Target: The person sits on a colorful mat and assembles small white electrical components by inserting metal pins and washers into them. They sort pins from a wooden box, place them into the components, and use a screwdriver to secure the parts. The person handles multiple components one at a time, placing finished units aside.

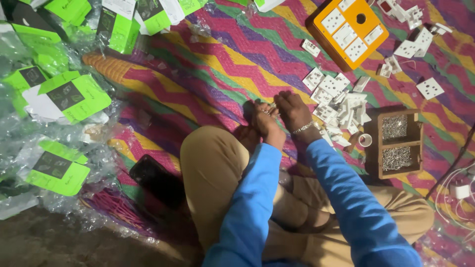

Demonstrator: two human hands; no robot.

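I sit cross-legged on a zigzag-patterned mat in a blue long-sleeved top and tan trousers. My left hand and my right hand meet just beyond my knee, both closed around a small metallic part that is mostly hidden by the fingers. A metal bracelet circles my right wrist. Just right of my hands lies a pile of white socket parts.
An orange switchboard with white sockets lies at the far right. A wooden two-compartment box holds screws. Green-and-black packets in clear plastic crowd the left. A dark phone lies by my knee. White cables sit at the right edge.
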